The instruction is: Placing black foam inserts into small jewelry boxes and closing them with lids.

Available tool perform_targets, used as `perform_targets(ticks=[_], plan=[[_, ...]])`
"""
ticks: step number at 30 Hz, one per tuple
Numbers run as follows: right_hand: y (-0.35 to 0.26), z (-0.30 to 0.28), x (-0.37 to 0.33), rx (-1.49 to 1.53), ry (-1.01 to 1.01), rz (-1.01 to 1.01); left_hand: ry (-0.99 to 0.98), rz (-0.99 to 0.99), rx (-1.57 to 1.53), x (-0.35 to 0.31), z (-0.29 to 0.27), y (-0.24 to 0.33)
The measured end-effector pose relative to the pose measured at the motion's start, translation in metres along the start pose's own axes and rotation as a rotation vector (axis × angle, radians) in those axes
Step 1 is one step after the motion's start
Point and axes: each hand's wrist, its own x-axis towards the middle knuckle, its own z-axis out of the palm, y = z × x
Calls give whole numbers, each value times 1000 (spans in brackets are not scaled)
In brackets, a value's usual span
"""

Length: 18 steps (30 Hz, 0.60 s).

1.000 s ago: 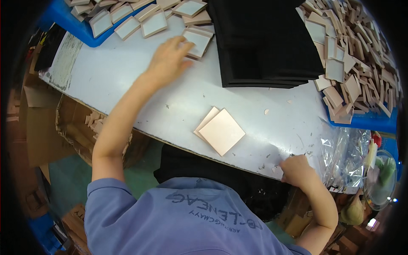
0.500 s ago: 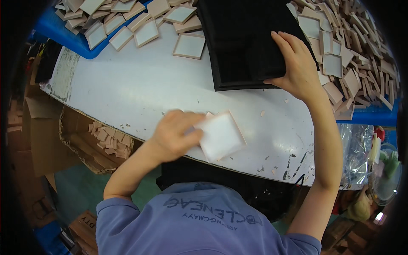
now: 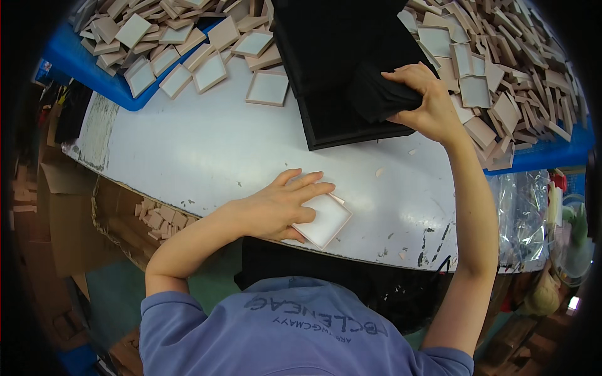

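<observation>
At the table's near edge my left hand (image 3: 279, 203) holds the left corner of a shallow square cardboard box (image 3: 327, 220), pink-edged with a white inside facing up. Its thumb and fingers press on the box's side and inner face. Farther off to the right, my right hand (image 3: 429, 103) is closed on a small stack of black foam pads (image 3: 376, 94), pinched between thumb and fingers. Those pads are lifted at the near end of a large black foam block (image 3: 338, 37), where a dark square recess shows.
Many similar boxes are heaped over a blue tray (image 3: 135, 103) at far left and another blue tray (image 3: 533, 160) at right. One loose box (image 3: 267, 88) lies left of the foam. A carton (image 3: 119, 225) of small pink pieces stands below the table (image 3: 188, 150). Clear plastic bags (image 3: 523, 219) lie at right.
My right hand has lifted a stack of black pads from the foam block. My left hand has steadied on the box, which is turned and slightly lower in view.
</observation>
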Motion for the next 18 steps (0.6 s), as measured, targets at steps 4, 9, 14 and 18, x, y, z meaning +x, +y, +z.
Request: perform_targets(ticks=[4, 9, 14, 18], plan=[[4, -1, -4, 66, -9, 2, 41, 12, -8, -1, 6, -5], [-1, 1, -9, 168, -42, 4, 166, 33, -25, -4, 12, -6], [-17, 5, -14, -52, 24, -96, 203, 10, 35, -9, 12, -3], [-47, 18, -23, -103, 137, -417, 257, 22, -8, -13, 20, -7]])
